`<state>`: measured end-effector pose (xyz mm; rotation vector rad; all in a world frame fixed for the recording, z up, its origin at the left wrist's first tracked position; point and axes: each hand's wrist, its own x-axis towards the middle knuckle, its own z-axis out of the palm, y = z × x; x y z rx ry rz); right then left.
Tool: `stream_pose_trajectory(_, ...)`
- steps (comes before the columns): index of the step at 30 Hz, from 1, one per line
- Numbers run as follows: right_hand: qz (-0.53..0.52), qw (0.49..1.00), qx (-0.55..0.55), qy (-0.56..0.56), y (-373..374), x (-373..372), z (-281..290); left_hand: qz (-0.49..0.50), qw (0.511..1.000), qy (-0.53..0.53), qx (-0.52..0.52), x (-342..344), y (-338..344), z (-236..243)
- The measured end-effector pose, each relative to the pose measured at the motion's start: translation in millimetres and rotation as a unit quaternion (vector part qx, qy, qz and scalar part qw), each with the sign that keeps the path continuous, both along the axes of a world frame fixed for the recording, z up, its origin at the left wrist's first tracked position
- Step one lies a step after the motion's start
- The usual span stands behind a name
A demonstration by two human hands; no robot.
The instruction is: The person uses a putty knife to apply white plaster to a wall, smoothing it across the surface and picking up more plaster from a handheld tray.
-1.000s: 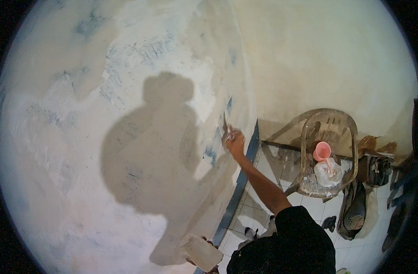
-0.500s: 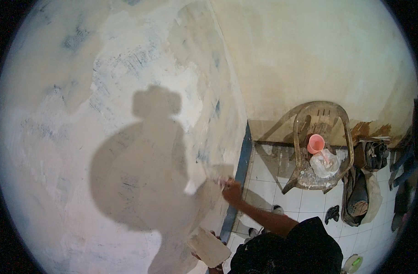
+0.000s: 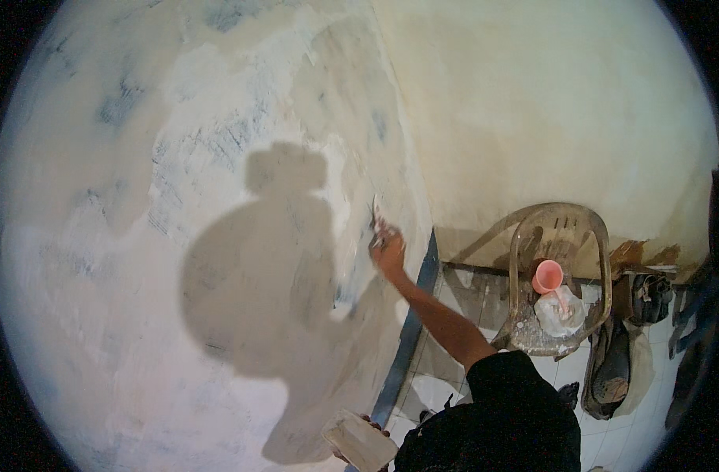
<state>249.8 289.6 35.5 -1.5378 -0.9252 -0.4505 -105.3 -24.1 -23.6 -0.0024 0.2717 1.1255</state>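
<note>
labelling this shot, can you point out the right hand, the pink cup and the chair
Right hand [image 3: 388, 245]: head view, on the middle of the hand
Pink cup [image 3: 547, 277]: head view, on its inside wall
Chair [image 3: 543, 343]: head view, on the seat's front part

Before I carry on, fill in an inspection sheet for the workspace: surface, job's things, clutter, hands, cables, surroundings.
Surface: left wall unevenly coated, pale with bluish patches.
Job's things: thin tool and pale rectangular slab, both held.
Clutter: pink mug and whitish plastic bag on a stained chair; dark open sack on the floor.
Hands: right hand grips the tool at the wall, contact unclear; left hand holds the slab, partly hidden.
Cables: nothing seen.
Surroundings: yellowish adjoining wall, white tiled floor.
</note>
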Motion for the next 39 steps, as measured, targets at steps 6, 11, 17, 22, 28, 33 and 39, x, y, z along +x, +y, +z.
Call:
stream_pose_trajectory(6, 0.112, 0.99, -0.063, -0.06, -85, -104, -53, 0.004, 1.0, 0.009, -0.009, 19, 11, 3)
stream_pose_trajectory(11, 0.226, 0.966, -0.014, 0.126, -133, -82, -69, 0.004, 1.0, 0.009, -0.016, 25, 16, 2)
stream_pose_trajectory(17, 0.067, 0.993, 0.016, 0.095, -32, 41, -35, 0.029, 0.998, -0.04, -0.037, 36, 13, -2)
stream_pose_trajectory(22, 0.079, 0.978, 0.039, 0.188, 23, 78, -12, 0.186, 0.977, 0.015, -0.098, 56, 5, 1)
stream_pose_trajectory(28, 0.211, 0.951, 0.097, 0.204, -21, -19, -23, 0.058, 0.996, 0.052, -0.036, 38, 8, -2)
stream_pose_trajectory(33, 0.102, 0.994, 0.038, -0.005, -95, -103, -34, 0.048, 0.997, 0.061, -0.021, 27, 11, -13)
stream_pose_trajectory(39, 0.035, 0.995, 0.095, 0.007, -92, -46, -12, 0.055, 0.995, 0.085, -0.001, 7, 7, -46)
